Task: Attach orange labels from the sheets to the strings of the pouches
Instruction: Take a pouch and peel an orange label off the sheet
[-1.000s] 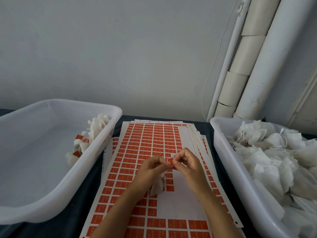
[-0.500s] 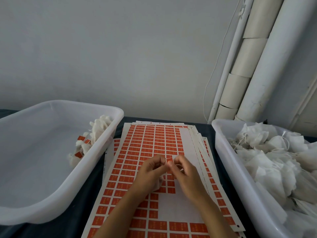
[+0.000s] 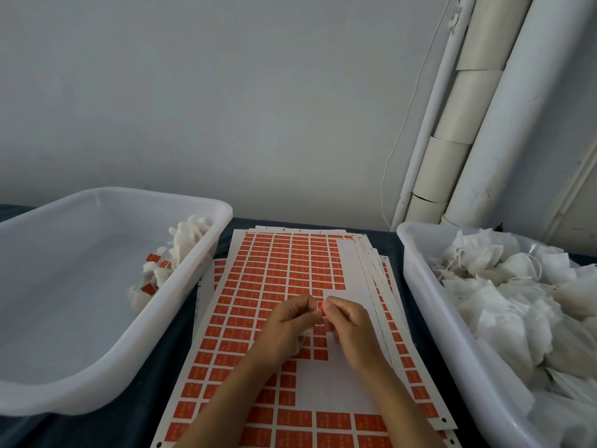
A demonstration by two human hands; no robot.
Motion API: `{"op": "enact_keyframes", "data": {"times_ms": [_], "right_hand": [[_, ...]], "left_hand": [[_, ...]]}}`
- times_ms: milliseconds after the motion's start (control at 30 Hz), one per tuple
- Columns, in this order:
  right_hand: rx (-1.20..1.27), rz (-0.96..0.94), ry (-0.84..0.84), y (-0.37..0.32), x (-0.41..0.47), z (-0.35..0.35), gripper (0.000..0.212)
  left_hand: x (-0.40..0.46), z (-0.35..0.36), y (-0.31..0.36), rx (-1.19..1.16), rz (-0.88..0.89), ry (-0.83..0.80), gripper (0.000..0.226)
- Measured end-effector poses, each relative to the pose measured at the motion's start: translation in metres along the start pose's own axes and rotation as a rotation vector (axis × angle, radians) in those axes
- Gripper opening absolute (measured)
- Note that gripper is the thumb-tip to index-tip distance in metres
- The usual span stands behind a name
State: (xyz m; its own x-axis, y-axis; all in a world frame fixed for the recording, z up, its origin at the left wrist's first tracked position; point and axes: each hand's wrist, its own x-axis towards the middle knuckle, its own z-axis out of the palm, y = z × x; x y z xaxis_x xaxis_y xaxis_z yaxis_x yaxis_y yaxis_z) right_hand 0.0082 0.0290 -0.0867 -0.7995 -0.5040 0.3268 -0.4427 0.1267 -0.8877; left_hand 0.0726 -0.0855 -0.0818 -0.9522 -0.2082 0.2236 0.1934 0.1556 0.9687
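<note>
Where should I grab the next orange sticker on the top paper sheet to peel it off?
Probably at a corner facing the bare white patch on the top paper sheet of orange stickers. Neighbours are gone there, so its edge is free. Come from the right, slip a fingernail under the corner and pinch it, as the left hand and right hand pinch one now.

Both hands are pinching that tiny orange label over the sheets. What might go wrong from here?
1. The orange label, pinched between the left hand and right hand, may fold crooked or miss the thin string, which is too fine to see here.
2. The pouch dangling under the left hand might brush the label sheets and snag.
</note>
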Motion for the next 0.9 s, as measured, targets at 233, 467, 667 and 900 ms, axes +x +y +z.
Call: {"op": "enact_keyframes", "data": {"times_ms": [233,467,667,900], "right_hand": [[-0.048,-0.028,0.036,0.000,0.000,0.003,0.031],[0.173,0.146,-0.063,0.000,0.001,-0.007,0.030],[0.046,0.185,-0.134,-0.002,0.001,-0.006,0.022],[-0.014,0.139,-0.228,-0.004,-0.002,0.000,0.018]], "left_hand": [[-0.001,0.003,0.005,0.043,0.032,-0.037,0.027],[-0.005,-0.033,0.010,0.507,-0.219,-0.180,0.033],[-0.021,-0.042,0.011,0.847,-0.211,-0.116,0.030],[-0.025,-0.029,0.010,0.828,-0.224,0.079,0.018]]}}
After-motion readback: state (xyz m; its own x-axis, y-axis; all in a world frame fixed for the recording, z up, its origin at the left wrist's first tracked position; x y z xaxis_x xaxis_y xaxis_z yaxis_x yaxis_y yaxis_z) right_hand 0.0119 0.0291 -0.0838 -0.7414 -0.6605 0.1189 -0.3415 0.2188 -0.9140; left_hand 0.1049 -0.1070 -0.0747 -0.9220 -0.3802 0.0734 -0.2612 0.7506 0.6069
